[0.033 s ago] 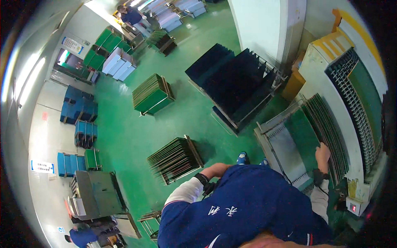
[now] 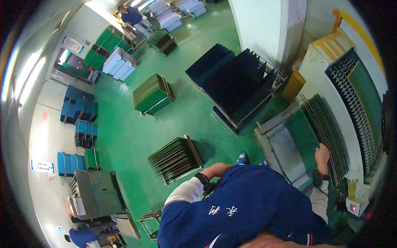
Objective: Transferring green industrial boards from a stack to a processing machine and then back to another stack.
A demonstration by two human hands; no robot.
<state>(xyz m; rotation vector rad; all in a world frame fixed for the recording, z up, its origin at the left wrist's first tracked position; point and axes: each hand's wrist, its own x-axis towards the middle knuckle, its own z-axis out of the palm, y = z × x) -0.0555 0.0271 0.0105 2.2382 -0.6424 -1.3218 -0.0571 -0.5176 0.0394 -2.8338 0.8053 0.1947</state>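
Note:
I look down on my blue jacket with white sleeves. My right hand (image 2: 321,154) reaches forward to a row of thin green boards (image 2: 326,128) standing upright in a slotted rack (image 2: 289,153) on the cream machine (image 2: 331,53). Its fingers curl over the top edge of one board. A black band circles that wrist. My left arm is bent at my side, and my left hand (image 2: 221,168) lies against my body just past a black wristband. Its fingers are too small to make out.
On the green floor stand a cart of upright boards (image 2: 175,159) close to my left, another cart (image 2: 153,94) farther off, and a large rack of dark panels (image 2: 237,80) ahead. Blue crates (image 2: 78,109) line the left wall. One person works at the far end (image 2: 131,15), another at lower left (image 2: 82,236).

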